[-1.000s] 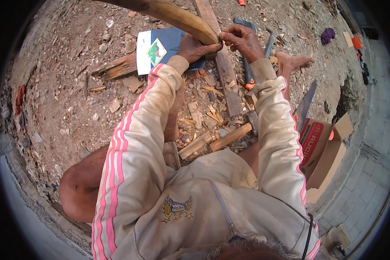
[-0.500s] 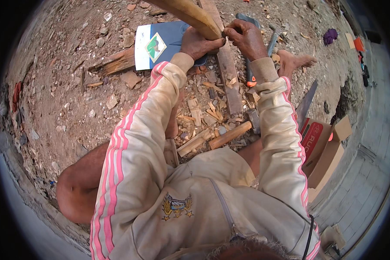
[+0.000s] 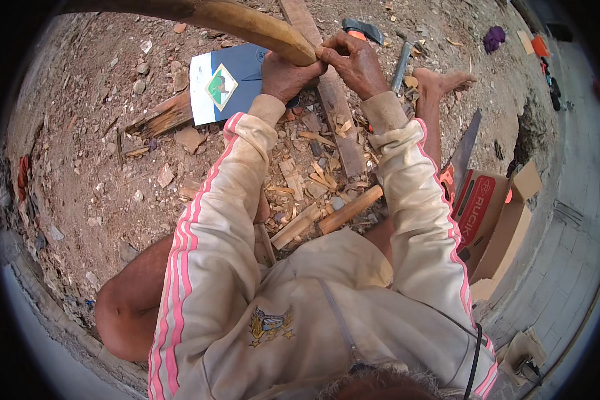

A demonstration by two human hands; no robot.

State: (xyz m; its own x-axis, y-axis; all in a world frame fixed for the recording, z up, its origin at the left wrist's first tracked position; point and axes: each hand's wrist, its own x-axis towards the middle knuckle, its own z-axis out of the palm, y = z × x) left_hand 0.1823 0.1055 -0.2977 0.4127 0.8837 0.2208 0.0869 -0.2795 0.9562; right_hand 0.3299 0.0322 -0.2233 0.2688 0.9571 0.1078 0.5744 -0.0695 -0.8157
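Observation:
A long, thick, slightly curved piece of wood (image 3: 247, 25) rises to the far left, its near end between my hands. My left hand (image 3: 287, 79) is wrapped round it just below that end. At the end face my right hand (image 3: 359, 65) has thumb and forefinger pinched together against the wood; whatever they hold, if anything, is too small to make out. Under the hands a rough plank (image 3: 341, 117) lies on the ground, and beside the left hand is a dark blue and white sheet (image 3: 245, 73) with a green diamond picture.
An axe head (image 3: 363, 31) and a grey-handled tool (image 3: 402, 67) lie right of my hands. Nearer are wood chips (image 3: 320, 177), a short wooden handle (image 3: 351, 209), a handsaw (image 3: 467, 143) and an opened cardboard box (image 3: 507, 243). My bare foot (image 3: 440, 81) rests on the right.
The piece of wood has swung lower and lies flatter toward the left, still in my left hand. My right hand stays pinched at its end. The whole view has shifted slightly.

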